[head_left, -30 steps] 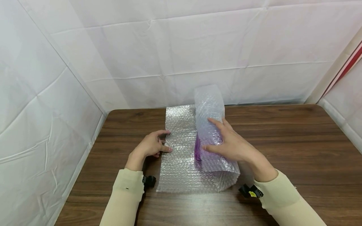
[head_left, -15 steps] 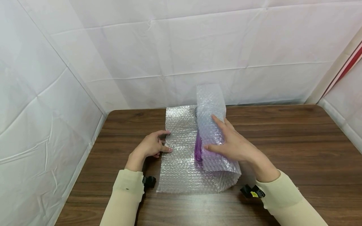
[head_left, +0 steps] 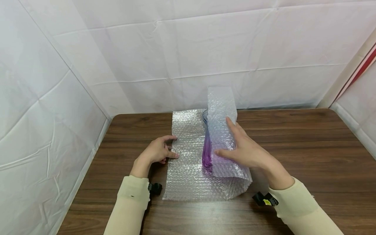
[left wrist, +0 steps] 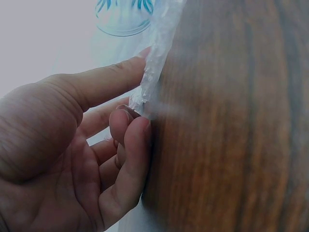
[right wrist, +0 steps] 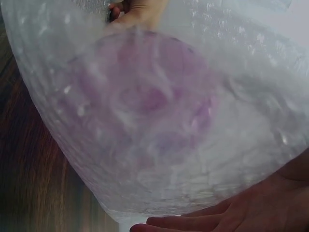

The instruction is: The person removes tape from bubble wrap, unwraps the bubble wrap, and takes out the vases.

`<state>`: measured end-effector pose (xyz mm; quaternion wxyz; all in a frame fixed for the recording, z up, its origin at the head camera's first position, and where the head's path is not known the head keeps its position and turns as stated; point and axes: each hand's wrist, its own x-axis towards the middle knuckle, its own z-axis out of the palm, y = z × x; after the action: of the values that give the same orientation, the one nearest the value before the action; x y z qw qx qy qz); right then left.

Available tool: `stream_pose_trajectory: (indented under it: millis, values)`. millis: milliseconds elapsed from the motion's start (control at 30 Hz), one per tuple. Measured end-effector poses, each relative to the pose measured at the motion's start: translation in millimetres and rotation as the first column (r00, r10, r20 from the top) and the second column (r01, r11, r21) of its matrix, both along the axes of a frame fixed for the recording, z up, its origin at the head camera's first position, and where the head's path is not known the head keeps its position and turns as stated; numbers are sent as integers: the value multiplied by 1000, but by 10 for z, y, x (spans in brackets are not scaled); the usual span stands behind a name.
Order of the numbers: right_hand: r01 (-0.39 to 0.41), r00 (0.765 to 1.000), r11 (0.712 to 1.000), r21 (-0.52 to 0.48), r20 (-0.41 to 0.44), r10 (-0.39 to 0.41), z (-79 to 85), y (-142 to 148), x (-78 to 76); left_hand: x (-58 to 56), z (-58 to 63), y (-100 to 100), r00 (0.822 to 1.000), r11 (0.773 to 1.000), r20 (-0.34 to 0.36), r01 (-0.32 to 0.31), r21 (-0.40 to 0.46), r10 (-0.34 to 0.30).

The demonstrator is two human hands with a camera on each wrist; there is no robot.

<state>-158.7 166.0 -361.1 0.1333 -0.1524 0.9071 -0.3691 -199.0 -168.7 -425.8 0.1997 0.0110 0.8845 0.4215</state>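
Table point(head_left: 293, 137): wrapped vase point(head_left: 207, 153) between hands

surface: dark brown wood-grain desk point(head_left: 293, 156) | lying on it: clear bubble-wrap sheet point(head_left: 185, 163), spreading flat at centre, folding over on its right

Bubble wrap point(head_left: 223, 137) hides most of the purple glass point(head_left: 206, 153).

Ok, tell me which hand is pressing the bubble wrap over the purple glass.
The right hand, laid on the folded clear bubble wrap over the purple glass; the left hand only holds the sheet's edge.
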Motion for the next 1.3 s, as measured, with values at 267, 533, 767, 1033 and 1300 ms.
stream_pose_trajectory:
  millis: [267,533,767,1033,1300]
  values:
    - [-3,1000,999,-32,-7,2,17,50,-2,-6,-2,0,1000,1000,6,-1,1,1]
    - [22,1000,1000,-8,8,-22,19,83,2,-20,-6,-7,1000,1000,7,2,13,-2]
    - [51,998,999,7,24,-51,29,103,20,-29,-8,-7,1000,1000,2,2,9,-2]
    - [58,998,998,7,14,-58,18,123,13,-28,-10,-10,1000,1000,1,2,6,-2]
    - [65,998,998,5,12,-65,-4,149,13,-19,-13,-11,1000,1000,1,2,3,-2]
